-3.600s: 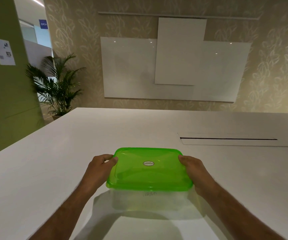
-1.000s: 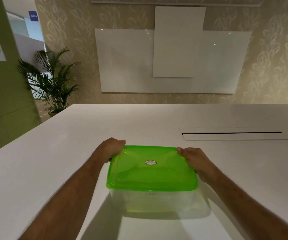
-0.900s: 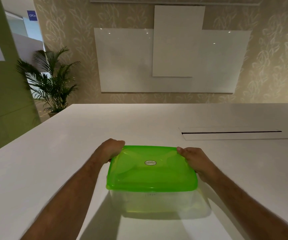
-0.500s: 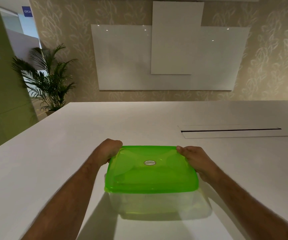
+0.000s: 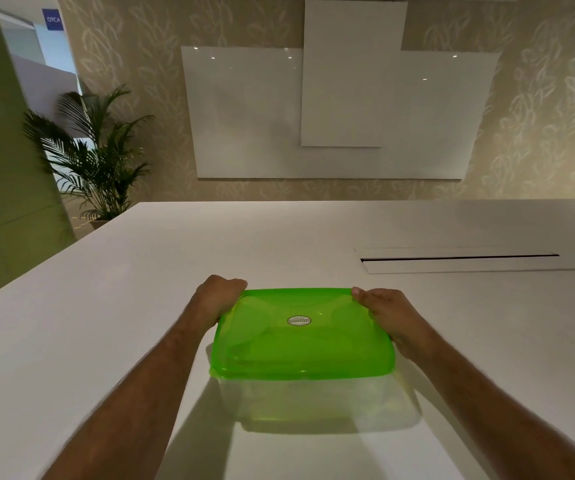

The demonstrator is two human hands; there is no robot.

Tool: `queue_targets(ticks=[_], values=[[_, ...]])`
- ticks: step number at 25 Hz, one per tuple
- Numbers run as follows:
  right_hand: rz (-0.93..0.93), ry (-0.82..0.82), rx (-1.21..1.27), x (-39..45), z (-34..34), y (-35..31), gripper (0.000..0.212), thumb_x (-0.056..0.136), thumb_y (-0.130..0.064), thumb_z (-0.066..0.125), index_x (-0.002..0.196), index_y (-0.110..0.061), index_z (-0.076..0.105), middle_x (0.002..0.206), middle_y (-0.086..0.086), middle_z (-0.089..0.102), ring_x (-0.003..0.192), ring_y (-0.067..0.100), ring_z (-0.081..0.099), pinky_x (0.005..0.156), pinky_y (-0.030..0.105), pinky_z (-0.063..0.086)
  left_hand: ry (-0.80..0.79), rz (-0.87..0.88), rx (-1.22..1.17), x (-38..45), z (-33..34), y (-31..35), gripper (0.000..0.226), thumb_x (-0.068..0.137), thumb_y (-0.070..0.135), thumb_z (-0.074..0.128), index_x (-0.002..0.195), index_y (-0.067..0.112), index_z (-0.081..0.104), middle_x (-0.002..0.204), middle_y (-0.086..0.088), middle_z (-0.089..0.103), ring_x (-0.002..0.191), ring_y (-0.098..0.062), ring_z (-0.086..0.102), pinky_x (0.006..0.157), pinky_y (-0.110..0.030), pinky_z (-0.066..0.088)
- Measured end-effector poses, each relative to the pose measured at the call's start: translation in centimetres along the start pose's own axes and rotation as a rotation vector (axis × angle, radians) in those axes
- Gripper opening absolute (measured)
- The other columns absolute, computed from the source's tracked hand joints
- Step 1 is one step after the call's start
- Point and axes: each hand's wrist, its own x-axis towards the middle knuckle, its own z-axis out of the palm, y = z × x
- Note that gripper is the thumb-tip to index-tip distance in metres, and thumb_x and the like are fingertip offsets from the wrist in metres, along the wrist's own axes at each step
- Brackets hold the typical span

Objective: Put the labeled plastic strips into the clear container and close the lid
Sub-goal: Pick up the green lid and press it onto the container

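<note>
A clear rectangular container stands on the white table right in front of me. A translucent green lid with a small oval sticker covers its top. My left hand presses on the lid's far left corner with curled fingers. My right hand grips the lid's far right corner and right edge. The walls of the container look hazy, and I cannot make out any labeled strips inside.
A long cable slot with a flap is set into the table at the far right. Beyond the table's far edge hang white wall boards. A potted palm stands on the floor at the left.
Both hands slid from the lid's side edges to its far corners, and the left hand curled into a fist there. The container stays in place; my view tilted down slightly.
</note>
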Motion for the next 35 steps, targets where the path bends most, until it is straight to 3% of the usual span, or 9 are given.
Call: queue_targets(ticks=[2,5,10,13,16,20,24,29,35], values=[[0.016,0.014,0.007,0.0,0.0,-0.1,0.046,0.088,-0.037,0.067,0.083,0.008,0.066,0.071,0.018,0.062,0.062,0.024,0.059,0.063,0.036,0.047,-0.003,0.002,-0.097,-0.4,0.0,-0.2,0.054,0.084,0.054,0.064,0.099,0.001,0.066,0.088,-0.016,0.069,0.08,-0.031,0.067,0.075,-0.036,0.053],[0.027,0.061,-0.026,-0.3,0.2,-0.2,0.04,0.085,-0.042,0.069,0.074,-0.004,0.065,0.07,0.016,0.059,0.063,0.024,0.057,0.063,0.036,0.045,-0.015,-0.02,-0.149,-1.7,-0.5,-0.6,0.057,0.08,0.066,0.062,0.074,0.009,0.056,0.054,-0.005,0.049,0.046,-0.021,0.048,0.052,-0.027,0.04],[0.034,0.222,-0.342,-1.0,0.2,-1.1,0.054,0.089,-0.058,0.051,0.078,-0.009,0.07,0.088,0.013,0.07,0.087,0.033,0.065,0.085,0.044,0.054,-0.064,0.042,-0.169,-5.0,-1.7,-2.1,0.046,0.079,0.055,0.071,0.078,0.015,0.049,0.06,-0.009,0.042,0.047,-0.021,0.041,0.047,-0.026,0.035],[0.032,0.137,-0.241,-3.0,-0.6,-1.8,0.046,0.083,-0.059,0.061,0.082,-0.015,0.07,0.079,0.009,0.069,0.069,0.028,0.067,0.063,0.036,0.057,-0.149,0.011,-0.203,-7.8,-3.1,-3.0,0.04,0.079,0.044,0.077,0.088,0.009,0.061,0.061,-0.007,0.054,0.045,-0.021,0.049,0.046,-0.025,0.043],[0.073,-0.066,-0.187,-5.7,-1.9,-1.4,0.035,0.076,-0.045,0.076,0.096,-0.017,0.07,0.053,0.005,0.053,0.039,0.019,0.046,0.043,0.026,0.041,-0.261,0.016,-0.188,-10.7,-4.3,-3.7,0.037,0.077,0.04,0.079,0.101,0.014,0.066,0.055,-0.004,0.06,0.044,-0.021,0.057,0.044,-0.024,0.046],[0.141,-0.208,-0.082,-8.3,-2.9,-1.7,0.031,0.081,-0.031,0.075,0.109,-0.02,0.068,0.051,0.008,0.048,0.04,0.019,0.037,0.043,0.025,0.038,-0.336,0.034,-0.182,-13.4,-5.0,-3.6,0.037,0.079,0.032,0.079,0.109,0.024,0.06,0.06,-0.01,0.067,0.05,-0.022,0.064,0.046,-0.023,0.05],[0.158,-0.246,-0.023,-9.5,-3.2,-2.0,0.028,0.085,-0.023,0.071,0.111,-0.016,0.067,0.051,0.007,0.049,0.04,0.018,0.038,0.043,0.024,0.039,-0.377,0.045,-0.213,-14.3,-5.1,-3.6,0.042,0.078,0.027,0.08,0.115,0.02,0.061,0.068,-0.016,0.071,0.052,-0.022,0.065,0.047,-0.023,0.051],[0.157,-0.221,0.109,-9.7,-3.0,-1.1,0.026,0.087,-0.017,0.068,0.113,-0.011,0.067,0.049,0.006,0.046,0.041,0.013,0.031,0.039,0.02,0.032,-0.343,0.024,-0.34,-14.6,-4.6,-4.3,0.065,0.068,0.022,0.084,0.126,0.012,0.056,0.056,-0.011,0.064,0.049,-0.022,0.06,0.044,-0.023,0.044],[0.183,-0.191,0.171,-9.1,-2.7,-0.6,0.022,0.088,-0.012,0.066,0.11,-0.009,0.069,0.045,0.006,0.044,0.034,0.009,0.029,0.035,0.02,0.031,-0.33,-0.022,-0.365,-14.8,-4.5,-4.4,0.074,0.075,0.014,0.081,0.139,0.007,0.044,0.064,-0.018,0.068,0.045,-0.02,0.06,0.041,-0.021,0.045]])
